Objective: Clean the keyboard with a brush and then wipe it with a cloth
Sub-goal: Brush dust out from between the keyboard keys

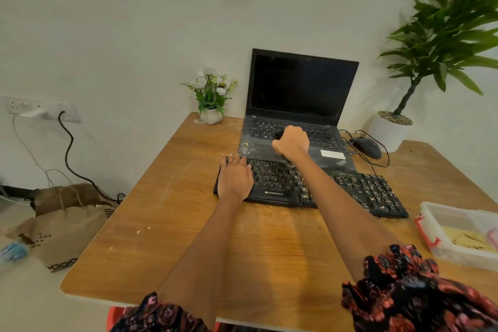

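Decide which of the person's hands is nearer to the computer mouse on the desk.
Right. The right hand is over the laptop, a short way left of the mouse. The left hand rests on the keyboard's left end, farther away.

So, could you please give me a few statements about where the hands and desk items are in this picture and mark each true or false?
1. The left hand rests flat on the left end of the external keyboard. True.
2. The right hand lies open on the table. False: its fingers are curled round a dark brush above the laptop.
3. The laptop screen shows a document. False: it is dark.
4. A mouse lies right of the laptop. True.
5. The small flower pot stands right of the laptop. False: it stands to its left.
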